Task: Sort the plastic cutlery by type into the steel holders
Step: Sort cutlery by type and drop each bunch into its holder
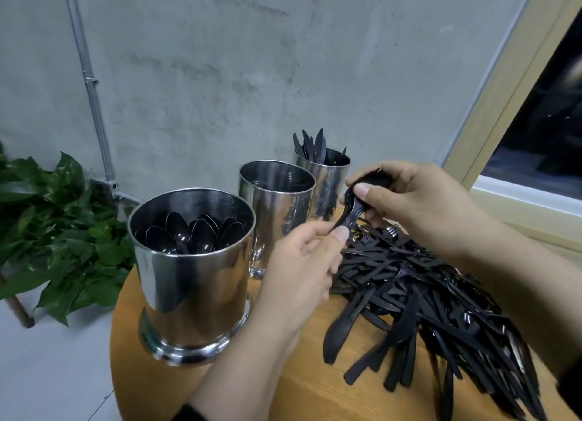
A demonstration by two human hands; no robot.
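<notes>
Both hands meet above the far edge of a heap of black plastic cutlery [419, 298] on a round wooden table [315, 389]. The right hand [419, 200] is curled round a small bunch of black pieces [371, 180], thumb pressed on top, and one piece from that bunch, which looks like a spoon [349, 209], slants down towards the left hand [302, 263], whose thumb and fingers pinch its lower end. The heap lies under and to the right of the left hand and directly beneath the right wrist, spreading towards the near table edge; fork tines show in it just below the right hand, and knives lie nearest the left forearm. Three steel holders stand to the left of and beyond the hands: the nearest holder [192, 282], just left of the left hand, has spoons [195, 235] standing bowl-up; the middle holder [277, 200] is just beyond the left hand, its contents hard to make out; the far holder [327, 181], beside the right hand's fingertips, has knives [311, 146] sticking up. A leafy plant [53, 228] stands far left, before a grey wall [252, 74]
</notes>
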